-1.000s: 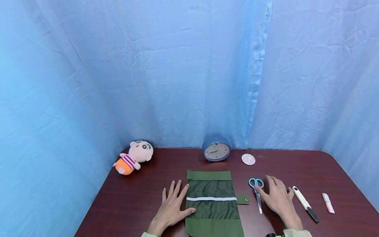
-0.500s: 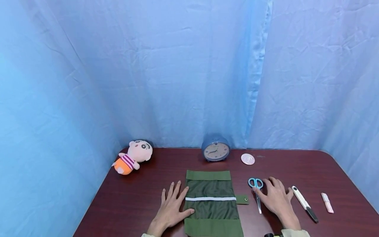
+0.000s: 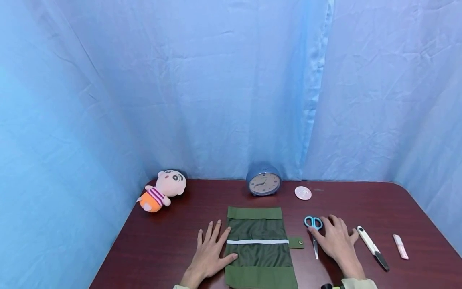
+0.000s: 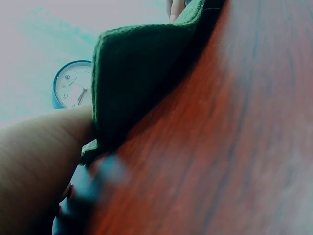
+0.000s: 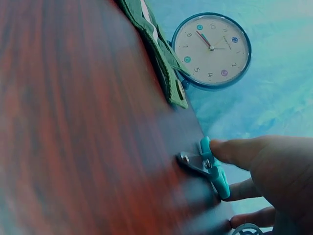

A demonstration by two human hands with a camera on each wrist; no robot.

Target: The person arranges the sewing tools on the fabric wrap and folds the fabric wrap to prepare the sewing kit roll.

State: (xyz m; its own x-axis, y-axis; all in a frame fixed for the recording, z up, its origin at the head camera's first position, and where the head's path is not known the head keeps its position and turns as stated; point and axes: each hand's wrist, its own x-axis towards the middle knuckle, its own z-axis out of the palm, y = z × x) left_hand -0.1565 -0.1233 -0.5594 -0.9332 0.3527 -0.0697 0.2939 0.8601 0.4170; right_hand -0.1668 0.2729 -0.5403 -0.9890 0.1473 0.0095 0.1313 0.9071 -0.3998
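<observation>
A dark green fabric organizer (image 3: 260, 277) with a white elastic strip lies spread out on the table, its snap tab (image 3: 296, 242) out to the right. My left hand (image 3: 207, 255) rests with spread fingers at its left edge, thumb over the fabric. Seen from the left wrist, a corner of the green fabric (image 4: 137, 73) stands up past that thumb. To the right are scissors (image 3: 315, 245) with turquoise handles, blades toward me. My right hand (image 3: 337, 243) lies beside them, its thumb tip at the handle (image 5: 221, 181) and its other fingers spread on the table.
A white and black utility knife (image 3: 371, 248) and a small pink-white stick-shaped item (image 3: 400, 247) lie farther right. Along the back are a blue alarm clock (image 3: 264, 184), a round pale disc (image 3: 302, 193) and a plush doll (image 3: 162, 190). Blue curtains (image 3: 216, 100) enclose the table.
My right hand has shifted slightly left, its thumb closer to the scissors' handles. The left hand and the organizer have stayed in place.
</observation>
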